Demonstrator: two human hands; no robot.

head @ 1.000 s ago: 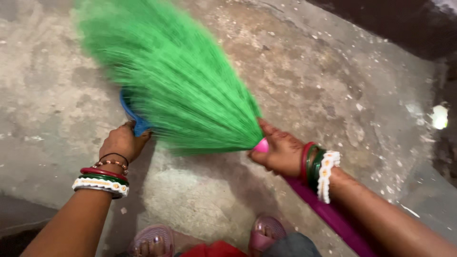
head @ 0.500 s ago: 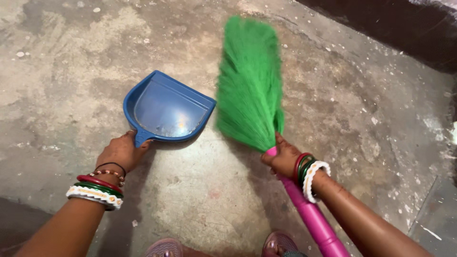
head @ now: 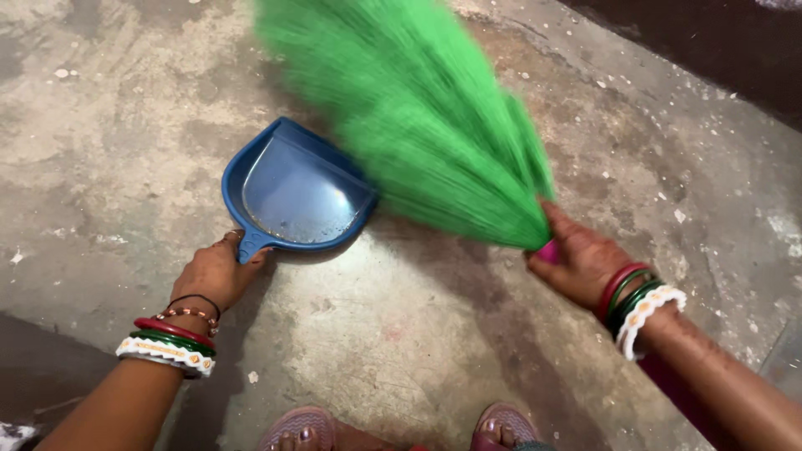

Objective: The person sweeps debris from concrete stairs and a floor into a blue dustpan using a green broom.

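A blue plastic dustpan (head: 292, 188) lies flat on the stained concrete floor (head: 401, 334). My left hand (head: 219, 271) grips its short handle at the near edge. My right hand (head: 582, 260) is closed around the pink handle of a broom, just below its green bristle head (head: 426, 117). The bristles fan out wide and blurred, reaching up and left over the dustpan's right edge. Both wrists wear several red, green and white bangles.
My two feet in pink sandals (head: 501, 428) show at the bottom edge. Small white specks of debris (head: 678, 215) are scattered over the floor on the right. A darker strip of ground (head: 710, 50) runs along the top right.
The broom head has swung left and down from an upright position, now spreading over the dustpan's right edge. The dustpan has stayed in my left hand's grip.
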